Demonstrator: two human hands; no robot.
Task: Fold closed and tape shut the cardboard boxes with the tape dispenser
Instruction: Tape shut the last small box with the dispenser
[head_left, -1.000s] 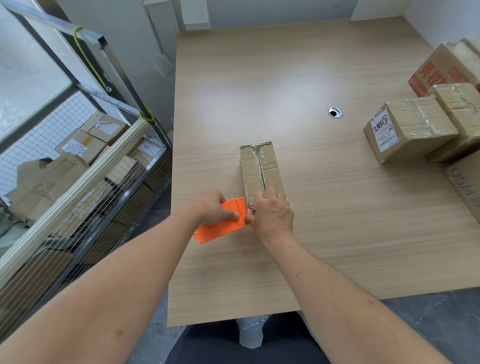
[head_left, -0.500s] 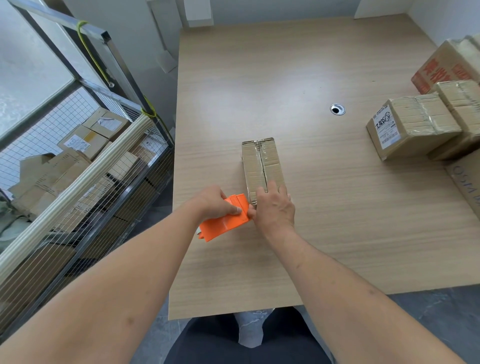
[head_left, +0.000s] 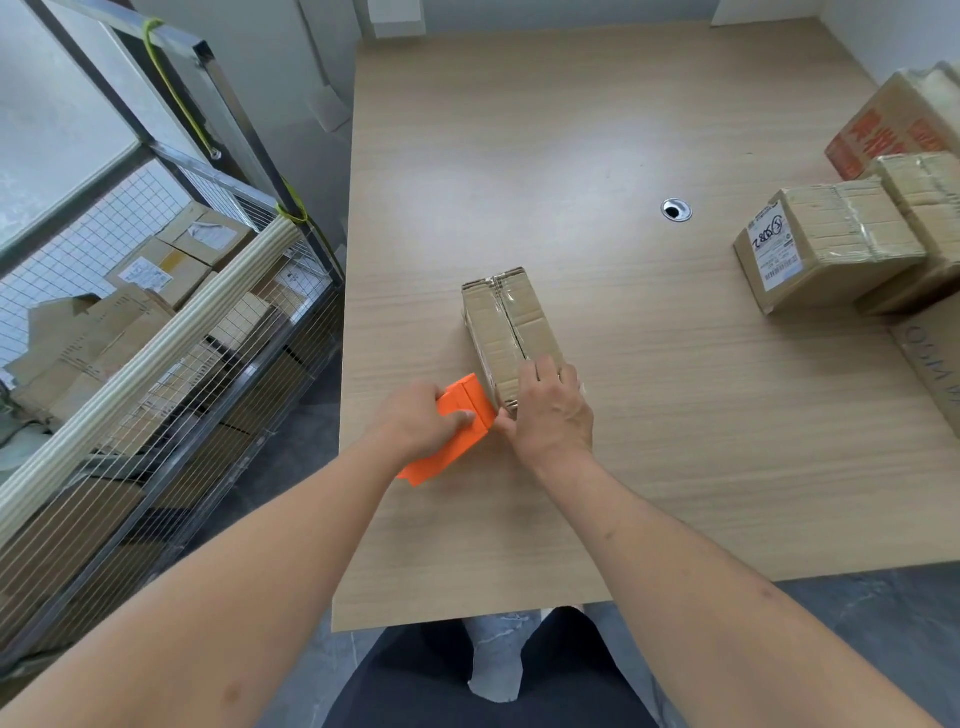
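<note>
A small cardboard box (head_left: 506, 322) lies lengthwise on the wooden table (head_left: 597, 130), its top flaps folded shut with clear tape along the far part of the seam. My left hand (head_left: 415, 421) grips the orange tape dispenser (head_left: 457, 431), whose front end sits at the box's near left corner. My right hand (head_left: 550, 410) lies flat over the near end of the box, fingers on top, thumb pointing toward the dispenser. The box's near face is hidden by my hand.
Taped cardboard boxes (head_left: 826, 239) are stacked at the table's right edge. A round cable hole (head_left: 676, 210) lies in the tabletop beyond the box. A wire cage cart (head_left: 156, 332) full of boxes stands left of the table.
Both hands have stayed at the near end of the box. The dispenser has shifted slightly; my right fingers have slid a little along the box top.
</note>
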